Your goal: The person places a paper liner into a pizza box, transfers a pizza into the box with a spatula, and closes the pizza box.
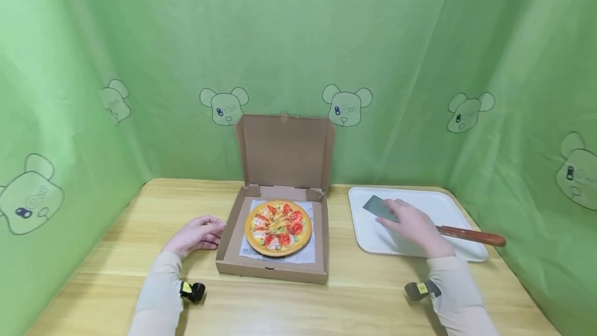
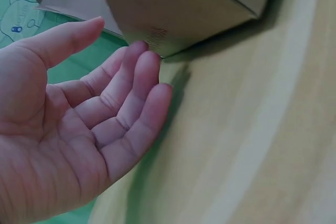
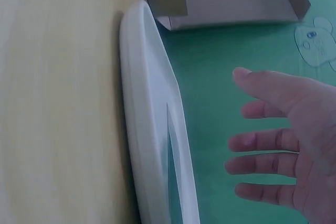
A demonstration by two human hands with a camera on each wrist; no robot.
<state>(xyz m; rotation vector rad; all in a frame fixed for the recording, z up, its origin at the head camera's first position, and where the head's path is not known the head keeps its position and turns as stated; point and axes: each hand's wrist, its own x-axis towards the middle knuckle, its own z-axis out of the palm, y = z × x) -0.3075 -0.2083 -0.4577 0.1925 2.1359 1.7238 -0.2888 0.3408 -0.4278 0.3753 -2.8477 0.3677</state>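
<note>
An open cardboard pizza box stands on the table, its lid raised at the back. Inside, a round pizza with tomato slices lies on printed paper. My left hand is at the box's left wall, fingers loosely bent, fingertips right by the cardboard in the left wrist view. To the right, a spatula with a flat metal blade and a brown wooden handle lies across a white tray. Over the spatula's middle hovers my right hand, fingers spread and holding nothing.
The light wooden table carries the box at its middle and the tray at its right. Green curtains with bear-head prints enclose the back and both sides. The spatula's handle sticks out past the tray's right rim.
</note>
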